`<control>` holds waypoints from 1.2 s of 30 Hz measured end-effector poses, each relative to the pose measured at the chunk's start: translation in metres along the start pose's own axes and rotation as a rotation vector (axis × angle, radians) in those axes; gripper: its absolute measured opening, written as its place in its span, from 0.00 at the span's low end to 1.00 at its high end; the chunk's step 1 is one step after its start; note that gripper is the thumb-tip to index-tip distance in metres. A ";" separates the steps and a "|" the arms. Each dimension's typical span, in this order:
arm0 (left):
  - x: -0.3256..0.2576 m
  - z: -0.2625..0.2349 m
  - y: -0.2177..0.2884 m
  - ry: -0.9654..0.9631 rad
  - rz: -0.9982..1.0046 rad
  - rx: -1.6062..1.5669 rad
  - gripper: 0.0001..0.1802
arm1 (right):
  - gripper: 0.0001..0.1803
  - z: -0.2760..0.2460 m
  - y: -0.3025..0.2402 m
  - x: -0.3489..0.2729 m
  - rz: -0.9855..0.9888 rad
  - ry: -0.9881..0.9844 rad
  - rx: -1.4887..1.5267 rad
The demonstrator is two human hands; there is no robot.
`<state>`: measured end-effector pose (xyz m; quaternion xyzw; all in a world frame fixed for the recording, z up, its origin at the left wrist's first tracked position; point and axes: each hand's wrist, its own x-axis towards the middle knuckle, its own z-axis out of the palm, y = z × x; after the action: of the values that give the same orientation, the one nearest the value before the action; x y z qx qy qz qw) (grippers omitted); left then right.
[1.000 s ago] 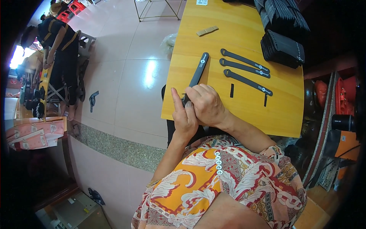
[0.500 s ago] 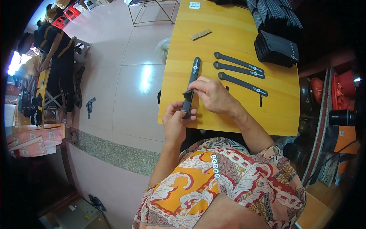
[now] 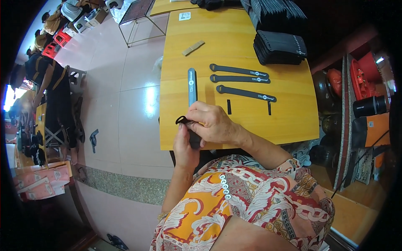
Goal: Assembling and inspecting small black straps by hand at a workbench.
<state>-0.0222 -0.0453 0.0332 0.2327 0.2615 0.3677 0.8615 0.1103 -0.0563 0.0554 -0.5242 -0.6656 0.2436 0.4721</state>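
Observation:
Both hands meet over the near left part of the yellow table. My right hand [image 3: 214,123] pinches a dark strap [image 3: 181,120] whose looped end sticks out to the left. My left hand [image 3: 185,146] grips the same strap from below, thumb pressed close to the loop. A long black strap [image 3: 192,83] with a white print runs away from the hands along the table; whether it joins the held piece is hidden by my fingers. To the right, three black straps with slotted ends [image 3: 245,90] lie side by side. Two short black strips [image 3: 229,106] rest nearer me.
On the yellow table [image 3: 289,125], a stack of black printed pieces [image 3: 279,47] stands at the far right, with a larger dark bundle [image 3: 274,16] behind it. A small tan strip [image 3: 193,48] lies far left. Shelves with red containers [image 3: 364,83] border the right; a person [image 3: 50,79] stands far left.
My hands have come closer together, and the strap's looped end now points left between them. The whole view has shifted, so the table appears further left.

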 end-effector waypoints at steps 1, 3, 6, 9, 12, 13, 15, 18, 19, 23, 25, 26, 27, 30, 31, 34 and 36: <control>0.000 0.002 -0.003 0.032 -0.007 0.060 0.17 | 0.04 0.000 0.002 -0.003 -0.021 0.066 -0.028; -0.002 0.008 -0.008 0.063 -0.010 0.122 0.17 | 0.03 -0.002 0.003 -0.005 -0.045 0.132 -0.055; -0.011 0.028 -0.005 -0.077 -0.123 0.304 0.14 | 0.08 -0.020 0.014 -0.005 0.065 0.435 -0.088; -0.020 0.036 0.002 -0.231 -0.251 0.405 0.16 | 0.16 -0.069 0.029 -0.002 0.256 0.784 0.006; -0.026 0.029 0.009 -0.363 -0.370 0.370 0.16 | 0.13 -0.161 0.038 -0.020 0.282 1.133 -0.207; -0.026 0.023 0.010 -0.442 -0.430 0.334 0.16 | 0.13 -0.189 0.034 -0.030 0.328 1.232 -0.228; -0.025 0.018 0.007 -0.455 -0.436 0.362 0.15 | 0.13 -0.232 0.040 -0.055 0.201 1.205 -0.087; -0.021 0.026 0.001 -0.453 -0.440 0.408 0.15 | 0.12 -0.242 0.024 -0.065 0.223 1.251 -0.492; -0.019 0.032 0.001 -0.470 -0.436 0.449 0.15 | 0.12 -0.248 0.018 -0.067 0.258 1.277 -0.377; -0.016 0.041 0.009 -0.569 -0.288 0.750 0.14 | 0.13 -0.288 0.028 -0.067 0.193 1.487 -0.768; -0.011 0.018 0.021 -0.520 -0.335 0.640 0.14 | 0.14 -0.367 0.047 -0.112 0.212 1.697 -0.274; -0.008 0.003 0.025 -0.426 -0.354 0.524 0.13 | 0.13 -0.378 0.051 -0.123 0.336 1.612 -0.618; -0.004 -0.003 0.025 -0.426 -0.352 0.523 0.13 | 0.13 -0.383 0.053 -0.128 0.457 1.488 -0.956; 0.000 -0.011 0.024 -0.152 -0.073 0.241 0.13 | 0.11 -0.327 0.085 -0.119 0.416 0.969 -1.289; 0.011 -0.010 0.022 -0.141 0.016 0.186 0.12 | 0.09 -0.319 0.114 -0.128 0.292 0.757 -1.335; 0.037 -0.001 0.018 -0.083 0.088 0.137 0.12 | 0.06 -0.243 0.135 -0.108 0.362 0.507 -1.213; 0.049 0.003 0.016 -0.044 0.055 0.156 0.11 | 0.06 -0.215 0.135 -0.094 0.344 0.481 -1.155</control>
<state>0.0005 0.0016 0.0315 0.3142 0.2638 0.3648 0.8358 0.3636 -0.1355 0.0036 -0.8327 -0.4716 -0.2058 0.2043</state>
